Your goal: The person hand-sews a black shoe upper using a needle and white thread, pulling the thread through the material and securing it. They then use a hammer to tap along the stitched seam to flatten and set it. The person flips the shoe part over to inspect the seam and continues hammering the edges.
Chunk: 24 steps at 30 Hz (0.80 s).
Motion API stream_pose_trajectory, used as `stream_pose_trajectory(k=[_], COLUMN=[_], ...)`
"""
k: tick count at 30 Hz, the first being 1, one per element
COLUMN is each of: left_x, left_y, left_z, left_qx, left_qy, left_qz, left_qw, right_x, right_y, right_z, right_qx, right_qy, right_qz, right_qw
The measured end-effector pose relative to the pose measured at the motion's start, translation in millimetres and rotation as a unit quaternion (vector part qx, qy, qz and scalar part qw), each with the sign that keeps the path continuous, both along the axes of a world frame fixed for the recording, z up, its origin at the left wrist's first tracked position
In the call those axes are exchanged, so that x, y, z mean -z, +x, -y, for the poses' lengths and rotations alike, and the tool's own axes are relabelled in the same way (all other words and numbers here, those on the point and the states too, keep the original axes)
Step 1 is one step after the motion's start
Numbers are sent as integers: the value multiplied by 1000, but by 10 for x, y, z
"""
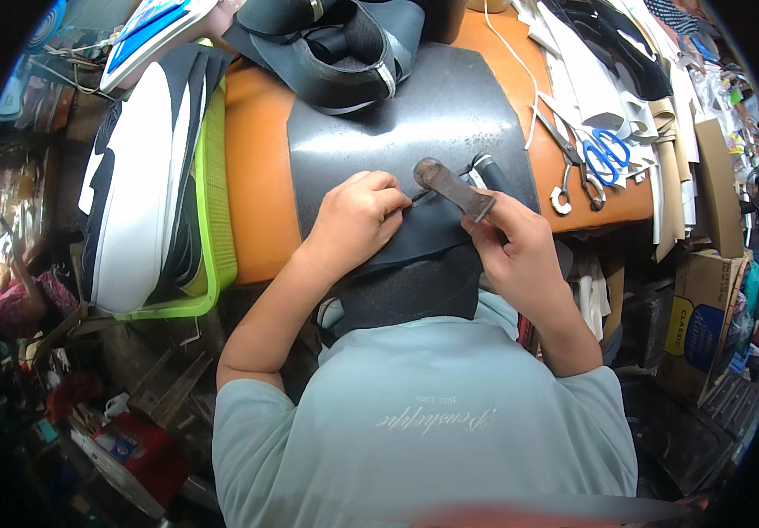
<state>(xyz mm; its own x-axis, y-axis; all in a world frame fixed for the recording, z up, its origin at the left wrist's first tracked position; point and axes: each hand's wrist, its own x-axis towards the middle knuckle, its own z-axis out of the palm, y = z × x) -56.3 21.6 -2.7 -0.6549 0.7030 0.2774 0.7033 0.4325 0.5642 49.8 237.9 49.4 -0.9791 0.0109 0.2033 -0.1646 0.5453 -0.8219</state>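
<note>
While the left fingers (390, 201) pinch a black sheet's (428, 233) edge, the right fingers (505, 211) grip a cobbler's hammer (456, 189) at their ten o'clock.

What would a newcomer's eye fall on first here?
Probably the bright green basket at the left, piled with white and black pieces. Then, at centre, the dark hammer-like tool in the right hand, above black material near the left hand. Blue-handled scissors on the right of the orange table also stand out.
</note>
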Motion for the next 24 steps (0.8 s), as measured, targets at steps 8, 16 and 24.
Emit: stream_pose_trajectory(k=[8, 16, 24], left_x=[19, -95, 16], left_y=[37, 40, -3], left_z=[-11, 115, 181], left_qx=[-9, -103, -29], left_qy=[-6, -44, 11], left_qz=[-38, 96, -3], left_qw=[999, 989, 1000], right_x=[-44, 10, -7], right_y=[-14, -3, -16], right_z=[39, 46, 41], right_qx=[-2, -24, -25], right_qy=[12, 55, 41], right_qz=[-2, 71, 72], right_qw=[1000, 996, 996])
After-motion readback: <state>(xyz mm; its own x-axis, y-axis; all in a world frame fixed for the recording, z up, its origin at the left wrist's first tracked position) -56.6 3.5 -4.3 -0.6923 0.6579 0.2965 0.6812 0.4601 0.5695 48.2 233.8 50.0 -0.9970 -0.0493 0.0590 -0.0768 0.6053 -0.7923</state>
